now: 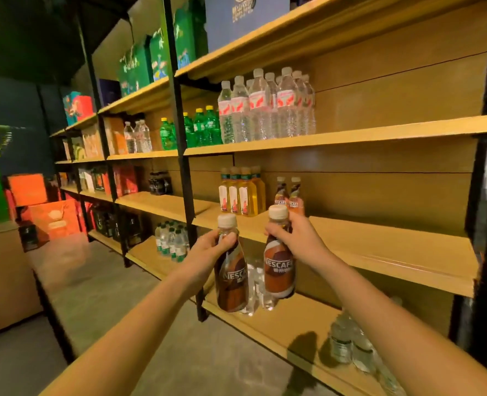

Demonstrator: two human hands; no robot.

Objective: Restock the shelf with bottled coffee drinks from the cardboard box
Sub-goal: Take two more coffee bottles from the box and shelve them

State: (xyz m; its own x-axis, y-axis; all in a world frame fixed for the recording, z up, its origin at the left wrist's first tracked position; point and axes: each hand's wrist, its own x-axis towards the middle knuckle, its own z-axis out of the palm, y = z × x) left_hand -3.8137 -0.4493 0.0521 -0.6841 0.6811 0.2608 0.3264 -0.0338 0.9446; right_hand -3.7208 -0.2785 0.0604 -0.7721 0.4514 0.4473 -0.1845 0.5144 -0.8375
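Both bare arms reach forward toward the wooden shelf unit [379, 232], each hand carrying one bottled coffee drink by the neck. The left hand [210, 250] is wrapped closed around the neck of the left coffee bottle [232, 284], just under its pale cap; the bottle hangs upright, tilted slightly, in the air in front of the lower shelves. The right hand [296, 238] is likewise clamped on the neck of the right coffee bottle [279, 270], which is upright and carried a little higher. The two held bottles are near each other, not touching. Directly at 12 o'clock from the right hand, two shelved coffee bottles [289, 195] stand side by side on the middle shelf. Yellow drink bottles [242, 192] stand just beside them at 9 o'clock. One shelf higher, clear water bottles [265, 107] are grouped, with green bottles [202, 130] at their 9 o'clock. The middle shelf is bare at 3 o'clock from the shelved coffee bottles. More clear bottles [350, 341] stand on the lowest board at 5 o'clock from the hands. The cardboard box is not in view.
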